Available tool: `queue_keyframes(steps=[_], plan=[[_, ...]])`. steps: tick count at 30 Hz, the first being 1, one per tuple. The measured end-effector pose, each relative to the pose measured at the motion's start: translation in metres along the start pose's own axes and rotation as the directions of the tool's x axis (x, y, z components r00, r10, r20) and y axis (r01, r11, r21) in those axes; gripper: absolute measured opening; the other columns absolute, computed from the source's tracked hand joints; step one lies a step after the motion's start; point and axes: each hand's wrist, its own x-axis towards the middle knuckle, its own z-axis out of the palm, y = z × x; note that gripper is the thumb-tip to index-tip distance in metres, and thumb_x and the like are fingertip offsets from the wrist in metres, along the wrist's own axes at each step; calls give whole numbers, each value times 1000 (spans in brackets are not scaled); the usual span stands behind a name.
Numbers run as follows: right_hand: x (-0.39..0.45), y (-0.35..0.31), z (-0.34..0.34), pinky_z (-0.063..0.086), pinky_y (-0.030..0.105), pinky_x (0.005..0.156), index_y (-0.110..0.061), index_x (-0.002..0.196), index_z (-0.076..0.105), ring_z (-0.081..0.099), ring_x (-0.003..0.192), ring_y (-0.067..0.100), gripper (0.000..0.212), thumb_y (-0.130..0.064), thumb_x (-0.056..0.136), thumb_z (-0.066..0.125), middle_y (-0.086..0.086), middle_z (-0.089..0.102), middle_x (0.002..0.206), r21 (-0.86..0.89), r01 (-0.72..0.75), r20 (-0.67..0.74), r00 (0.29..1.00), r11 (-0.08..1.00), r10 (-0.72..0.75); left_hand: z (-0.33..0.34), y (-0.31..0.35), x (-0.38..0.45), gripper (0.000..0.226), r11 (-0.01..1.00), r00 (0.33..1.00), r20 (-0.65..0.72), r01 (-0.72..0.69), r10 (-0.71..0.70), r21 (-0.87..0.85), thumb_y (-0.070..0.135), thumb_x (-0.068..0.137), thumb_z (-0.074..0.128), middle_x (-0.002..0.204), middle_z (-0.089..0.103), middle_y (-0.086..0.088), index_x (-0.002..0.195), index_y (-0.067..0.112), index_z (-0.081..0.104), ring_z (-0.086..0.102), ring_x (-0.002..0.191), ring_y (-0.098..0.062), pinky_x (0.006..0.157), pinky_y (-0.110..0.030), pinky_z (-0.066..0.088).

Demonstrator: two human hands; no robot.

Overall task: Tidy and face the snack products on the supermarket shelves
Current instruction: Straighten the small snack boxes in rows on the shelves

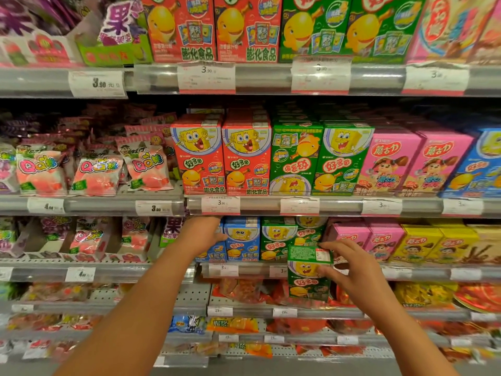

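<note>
R hand (349, 270) pinches the green snack box (309, 275) by top & side edges, lower centre-right of frame, off the shelf; looks light, stiff cardboard, crushable, so hold edges; L hand (206, 237) w/ relaxed fingers touches blue boxes (241, 242).

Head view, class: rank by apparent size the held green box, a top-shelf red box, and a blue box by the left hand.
1. Top-shelf red box, cropped, nearer.
2. Held green box in right hand.
3. Blue box beside left hand; close to 2.
</note>
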Motion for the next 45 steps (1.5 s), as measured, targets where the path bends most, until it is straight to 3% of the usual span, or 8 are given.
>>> queue_keyframes(steps=[13, 17, 22, 28, 31, 35, 39, 45], plan=[[12, 15, -10, 46, 25, 80, -21, 128, 65, 63, 105, 19, 46, -28, 86, 80, -3, 62, 123, -102, -4, -119, 993, 995, -9, 4, 57, -11, 60, 978, 968, -185, -140, 168, 156, 48, 93, 61, 134, 61, 0, 146, 26, 42, 59, 119, -27, 91, -42, 51], [22, 15, -8, 56, 39, 80, -17, 130, 64, 63, 107, 24, 46, -25, 87, 79, 1, 60, 127, -109, 9, -124, 992, 994, -23, 12, 96, -9, 62, 946, 921, -224, -296, 319, 131, 40, 90, 69, 140, 58, 2, 146, 25, 46, 56, 123, -27, 96, -45, 48], [29, 17, -8, 57, 45, 76, -16, 132, 62, 64, 98, 25, 46, -23, 89, 76, 1, 57, 128, -133, 14, -110, 994, 991, -28, 20, 125, 2, 60, 970, 955, -190, -208, 230, 126, 43, 91, 68, 134, 62, -2, 144, 24, 48, 53, 128, -31, 104, -48, 40], [29, 23, -12, 55, 37, 76, -16, 132, 62, 64, 97, 23, 46, -24, 90, 76, 2, 58, 128, -141, -4, -146, 989, 990, -17, 19, 134, 11, 40, 981, 966, -199, -137, 163, 140, 32, 87, 73, 115, 70, -12, 124, 17, 66, 66, 107, -37, 95, -48, 48], [30, 24, -11, 54, 35, 74, -15, 132, 62, 65, 95, 24, 45, -23, 90, 76, 3, 58, 128, -164, 4, -151, 988, 986, -29, 19, 134, 10, 46, 975, 961, -212, -143, 178, 173, 25, 80, 80, 110, 71, -13, 124, 18, 67, 67, 102, -38, 91, -47, 51], [33, 23, -6, 57, 42, 68, -15, 132, 62, 67, 88, 25, 45, -24, 90, 75, 5, 56, 130, -198, 12, -135, 990, 980, -40, 18, 130, 5, 62, 963, 923, -301, -187, 240, 195, 21, 54, 98, 93, 75, -9, 111, 20, 75, 71, 80, -36, 69, -46, 58], [39, 26, -2, 50, 34, 61, -16, 131, 61, 66, 83, 23, 46, -25, 89, 77, 2, 57, 129, -254, 32, -112, 992, 967, -62, 18, 125, 3, 62, 960, 906, -328, -224, 269, 168, 24, 52, 99, 93, 74, -5, 108, 23, 74, 72, 79, -33, 68, -44, 58], [54, 32, -1, 49, 44, 79, -22, 122, 68, 59, 105, 30, 49, -32, 77, 85, -3, 69, 112, -466, 76, -83, 988, 882, -130, 19, 121, 2, 63, 959, 904, -333, -222, 269, 174, 27, 53, 99, 94, 74, -1, 111, 27, 73, 72, 84, -30, 72, -46, 57]])
